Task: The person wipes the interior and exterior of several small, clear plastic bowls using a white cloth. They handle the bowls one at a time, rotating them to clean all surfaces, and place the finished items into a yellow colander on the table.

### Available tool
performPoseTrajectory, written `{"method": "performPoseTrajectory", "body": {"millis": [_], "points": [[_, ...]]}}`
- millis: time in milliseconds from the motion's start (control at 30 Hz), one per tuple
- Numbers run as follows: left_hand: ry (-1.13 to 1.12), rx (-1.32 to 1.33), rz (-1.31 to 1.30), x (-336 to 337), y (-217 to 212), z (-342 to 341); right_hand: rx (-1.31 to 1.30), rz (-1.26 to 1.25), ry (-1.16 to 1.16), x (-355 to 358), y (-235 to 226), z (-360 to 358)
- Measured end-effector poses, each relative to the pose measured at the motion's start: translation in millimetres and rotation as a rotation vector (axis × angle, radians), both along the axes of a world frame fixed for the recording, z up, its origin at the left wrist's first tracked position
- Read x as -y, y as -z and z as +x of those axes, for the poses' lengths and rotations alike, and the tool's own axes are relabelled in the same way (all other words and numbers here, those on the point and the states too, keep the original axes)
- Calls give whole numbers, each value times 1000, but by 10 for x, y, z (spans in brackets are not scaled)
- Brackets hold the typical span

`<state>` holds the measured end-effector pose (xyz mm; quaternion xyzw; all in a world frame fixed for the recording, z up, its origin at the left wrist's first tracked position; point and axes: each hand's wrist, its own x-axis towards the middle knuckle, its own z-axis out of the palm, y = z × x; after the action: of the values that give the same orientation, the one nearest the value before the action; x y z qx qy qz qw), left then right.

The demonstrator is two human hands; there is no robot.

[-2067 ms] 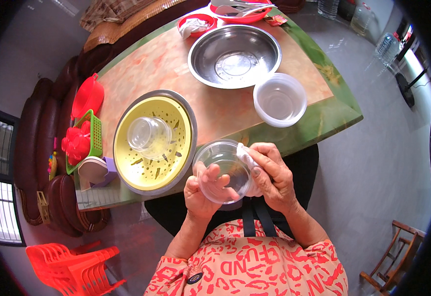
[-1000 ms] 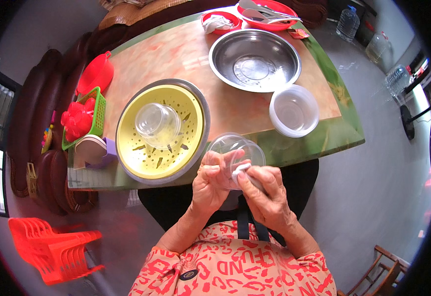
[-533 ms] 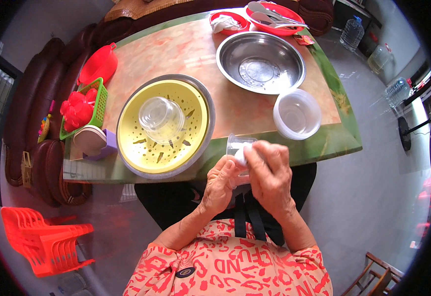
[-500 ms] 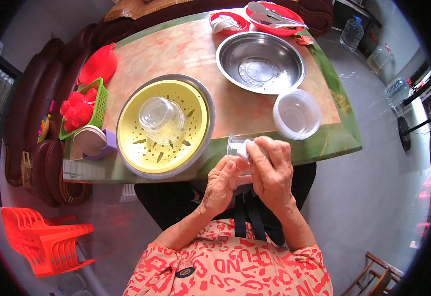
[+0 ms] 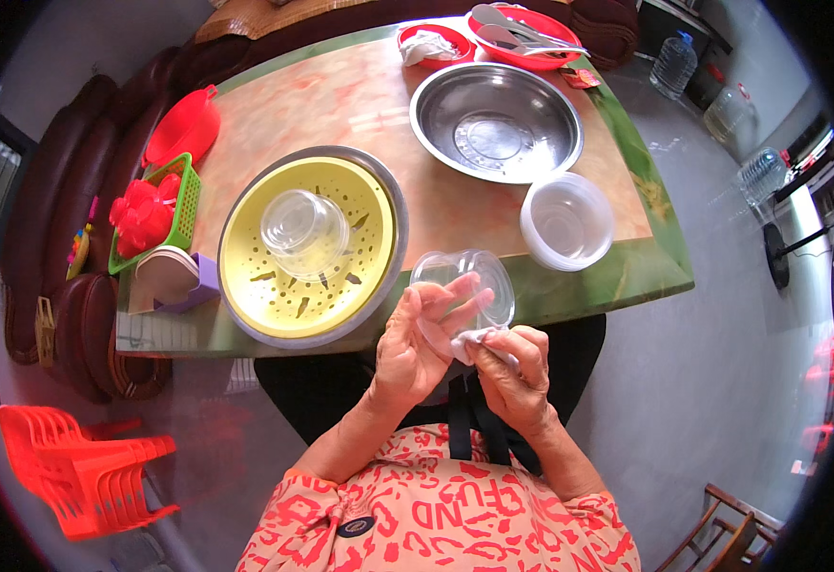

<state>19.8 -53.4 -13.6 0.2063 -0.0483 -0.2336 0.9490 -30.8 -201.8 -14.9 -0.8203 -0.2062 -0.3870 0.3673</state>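
Observation:
A clear plastic tub (image 5: 493, 278) is held up at the near table edge. My left hand (image 5: 411, 349) grips it from the left, and its fingers show through the transparent wall. A white cloth (image 5: 471, 340) is pinched in my right hand (image 5: 520, 379) and pressed against the tub's lower rim. To the left, a yellow colander (image 5: 255, 205) sits in a metal basin (image 5: 401, 238), with clear tubs (image 5: 302, 229) lying in it. Beyond my right hand stands a stack of translucent round tubs (image 5: 566, 224).
A steel basin (image 5: 436, 124) occupies the far right of the table (image 5: 340, 105). Behind it are a red bowl with a cloth (image 5: 460, 43) and a red basin with ladles (image 5: 550, 62). At the left stand a green basket (image 5: 188, 205), a red colander (image 5: 183, 124) and a purple box (image 5: 205, 276).
The tub has turned so its round opening shows, and the left fingers now spread behind it. My right hand and the cloth have moved down to the lower rim.

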Motion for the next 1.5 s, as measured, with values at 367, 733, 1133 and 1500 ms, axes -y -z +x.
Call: {"method": "performPoseTrajectory", "body": {"millis": [367,733,1133,1500], "points": [[-61,-35,225,-36,-37,-18,-535,914,-125,240,68,-9],[-272,795,1289,-24,-160,-82,-626,1132,-110,230,-42,23],[-259,657,1254,-72,-124,-98,-442,467,63,336,-176,12],[-308,876,1329,-25,-168,-137,-377,16,-75,412,-502,80]]}}
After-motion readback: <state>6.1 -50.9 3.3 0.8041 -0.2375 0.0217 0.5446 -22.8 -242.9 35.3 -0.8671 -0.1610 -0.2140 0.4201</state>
